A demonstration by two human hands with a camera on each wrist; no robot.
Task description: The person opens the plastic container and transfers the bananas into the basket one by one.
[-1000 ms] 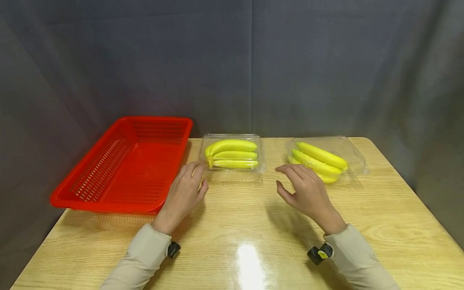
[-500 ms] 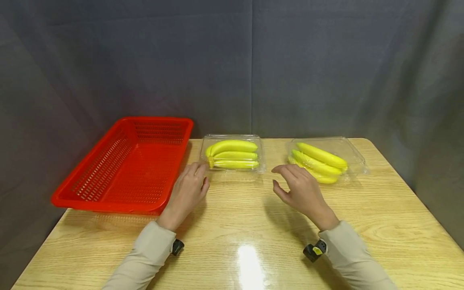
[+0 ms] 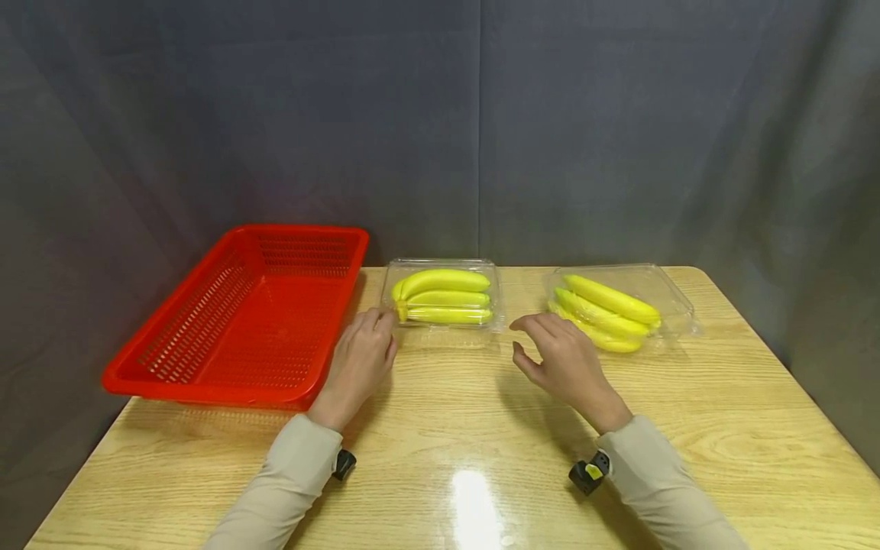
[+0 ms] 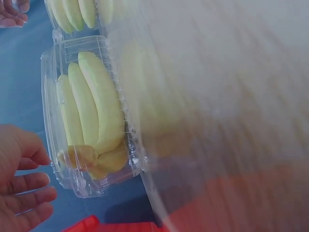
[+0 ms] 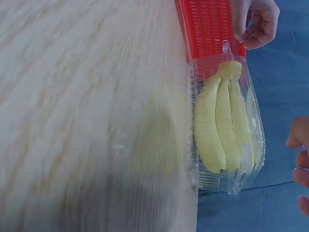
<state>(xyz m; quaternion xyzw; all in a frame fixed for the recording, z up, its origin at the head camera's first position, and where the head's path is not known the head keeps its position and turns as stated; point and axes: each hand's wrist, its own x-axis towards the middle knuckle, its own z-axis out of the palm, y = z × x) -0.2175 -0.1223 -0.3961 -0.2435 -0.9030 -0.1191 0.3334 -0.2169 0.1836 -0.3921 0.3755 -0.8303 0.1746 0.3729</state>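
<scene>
A lidded clear plastic box point(image 3: 440, 260) at the back middle holds a bunch of bananas point(image 3: 447, 298). My left hand point(image 3: 359, 359) is at its near left corner, fingers loosely bent with nothing in them; whether they touch the box is unclear. My right hand point(image 3: 565, 360) hovers near the box's right front, thumb and fingers apart. Behind it, a second clear box point(image 3: 667, 294) holds more bananas point(image 3: 608, 313). The left wrist view shows the left fingers point(image 4: 36, 193) beside the middle box point(image 4: 50, 121). In the right wrist view, right fingertips point(image 5: 301, 159) stand apart from a banana box point(image 5: 253, 125).
A red perforated plastic basket point(image 3: 275, 393) stands at the left, close to the left hand. Everything rests on a light wooden table point(image 3: 426, 428). A dark grey curtain point(image 3: 440, 137) hangs behind the table's back edge.
Both hands have drifted slightly inward, the right hand to the left and the left hand a little to the right. The boxes and basket stay in place on the table.
</scene>
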